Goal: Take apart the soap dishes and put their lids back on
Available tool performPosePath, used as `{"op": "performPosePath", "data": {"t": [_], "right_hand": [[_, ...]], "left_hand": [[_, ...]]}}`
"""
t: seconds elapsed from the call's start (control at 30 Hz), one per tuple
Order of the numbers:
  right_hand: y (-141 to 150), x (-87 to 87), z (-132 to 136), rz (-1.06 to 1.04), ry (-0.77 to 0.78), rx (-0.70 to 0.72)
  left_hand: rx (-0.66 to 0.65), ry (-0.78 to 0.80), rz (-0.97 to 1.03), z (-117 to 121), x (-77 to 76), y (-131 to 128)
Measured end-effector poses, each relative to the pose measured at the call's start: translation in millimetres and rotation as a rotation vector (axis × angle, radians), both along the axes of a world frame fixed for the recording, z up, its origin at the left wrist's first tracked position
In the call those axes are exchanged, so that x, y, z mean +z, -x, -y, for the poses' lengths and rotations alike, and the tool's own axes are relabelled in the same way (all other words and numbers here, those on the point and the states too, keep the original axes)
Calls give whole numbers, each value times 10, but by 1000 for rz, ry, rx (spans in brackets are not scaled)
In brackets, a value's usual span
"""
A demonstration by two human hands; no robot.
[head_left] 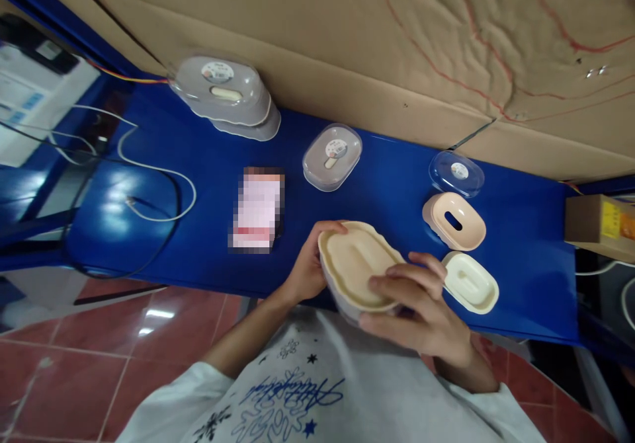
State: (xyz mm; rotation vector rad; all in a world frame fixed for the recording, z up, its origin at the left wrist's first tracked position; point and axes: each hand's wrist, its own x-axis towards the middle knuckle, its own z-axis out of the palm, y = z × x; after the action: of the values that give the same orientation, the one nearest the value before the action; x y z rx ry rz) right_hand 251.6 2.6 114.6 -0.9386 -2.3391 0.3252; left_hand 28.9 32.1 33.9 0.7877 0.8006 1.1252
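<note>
Both hands hold a cream oval soap dish (354, 261) above the near edge of the blue table (387, 192). My left hand (307, 268) grips its left side, fingers curled round the rim. My right hand (421, 304) wraps its right end, fingers lying over the top. Just right of it on the table lies a cream tray part (470, 282), and behind that a pink slotted insert (454, 221) and a clear lid (456, 172).
A lidded grey soap box (332, 156) stands mid-table, and a stack of larger lidded boxes (225, 96) at back left. A blurred pink card (256, 209), white cables (149, 185), a cardboard wall (347, 46) and a small carton (600, 225) surround the workspace.
</note>
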Motion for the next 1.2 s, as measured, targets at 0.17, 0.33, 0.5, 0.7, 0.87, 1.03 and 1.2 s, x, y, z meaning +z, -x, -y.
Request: {"op": "performPosePath", "data": {"t": [0.17,0.33,0.5,0.7,0.87,1.03,1.2], "right_hand": [[-90,-386,-221,-314,383,-416],[-9,-664,-226,-417,501,-443],[37,-732,-225,-239,454,-521],[-48,-819,-374,-334,452,-585],[-24,-911,-406,-447,573,-572],[42,-820,-380,-341,580,-358],[-161,-581,-414,-36,393,-294]], "left_hand": [[-86,78,-107,42,53,77],[96,422,50,66,90,-99],[68,420,165,25,180,-248],[5,212,-202,-35,-51,-174],[13,234,-212,-111,-130,-183],[71,175,-63,-121,-10,-241],[167,65,-65,-45,-51,-208]]}}
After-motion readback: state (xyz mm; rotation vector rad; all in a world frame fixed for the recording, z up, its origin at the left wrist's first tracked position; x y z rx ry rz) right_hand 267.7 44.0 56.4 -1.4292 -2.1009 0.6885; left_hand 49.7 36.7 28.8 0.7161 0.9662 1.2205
